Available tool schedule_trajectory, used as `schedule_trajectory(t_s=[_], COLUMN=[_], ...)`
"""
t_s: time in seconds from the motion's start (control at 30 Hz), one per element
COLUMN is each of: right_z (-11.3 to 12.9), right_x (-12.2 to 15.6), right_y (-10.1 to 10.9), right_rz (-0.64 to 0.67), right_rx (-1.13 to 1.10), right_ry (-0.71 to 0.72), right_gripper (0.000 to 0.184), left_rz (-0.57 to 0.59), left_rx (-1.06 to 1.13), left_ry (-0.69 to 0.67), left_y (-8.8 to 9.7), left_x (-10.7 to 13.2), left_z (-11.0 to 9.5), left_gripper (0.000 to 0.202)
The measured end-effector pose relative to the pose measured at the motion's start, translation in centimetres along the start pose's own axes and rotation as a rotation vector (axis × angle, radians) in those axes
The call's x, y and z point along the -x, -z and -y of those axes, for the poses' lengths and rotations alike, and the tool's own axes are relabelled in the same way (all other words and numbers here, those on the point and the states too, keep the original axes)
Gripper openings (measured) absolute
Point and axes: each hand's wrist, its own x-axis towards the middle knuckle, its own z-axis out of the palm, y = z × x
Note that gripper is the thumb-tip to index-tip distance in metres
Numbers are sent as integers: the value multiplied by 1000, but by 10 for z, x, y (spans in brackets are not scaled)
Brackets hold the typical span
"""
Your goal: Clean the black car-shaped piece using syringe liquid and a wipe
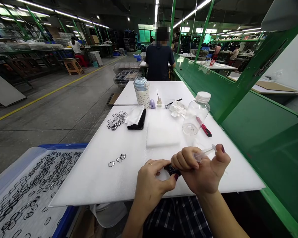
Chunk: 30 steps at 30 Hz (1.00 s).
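My left hand [151, 181] pinches a small dark ring-shaped part [172, 170] at the near edge of a white foam board [94, 178]. My right hand [198, 170] touches the same part with its fingertips and holds a clear plastic dropper [205, 152] between its fingers. Part of the dark piece is hidden by my fingers. Several thin dark rings [118, 158] lie on the board to the left of my hands. A heap of similar rings [116, 120] lies farther back, next to a black phone [139, 119] partly covered by a white tissue [135, 115].
A blue-rimmed tray [39, 147] of rings stands at the lower left. On the table are a white foam pad, clear bottle, red utility knife, spotted tumbler and crumpled tissue. A green panel runs along the right. A co-worker sits beyond the table.
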Motion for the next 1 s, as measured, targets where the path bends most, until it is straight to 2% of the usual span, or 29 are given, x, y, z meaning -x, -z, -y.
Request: schedule_trajectory(t_s=[0.57, 1.0], right_z=[3, 2], right_x=[2, 1], right_y=[-3, -6], right_rz=[-94, -104], right_rx=[119, 203], right_ry=[37, 65], right_gripper=[67, 65], left_rz=[-7, -18], left_rx=[9, -4], left_ry=[-10, -13], left_y=[-2, -2], left_x=[1, 0], left_z=[4, 4], left_gripper=[31, 31])
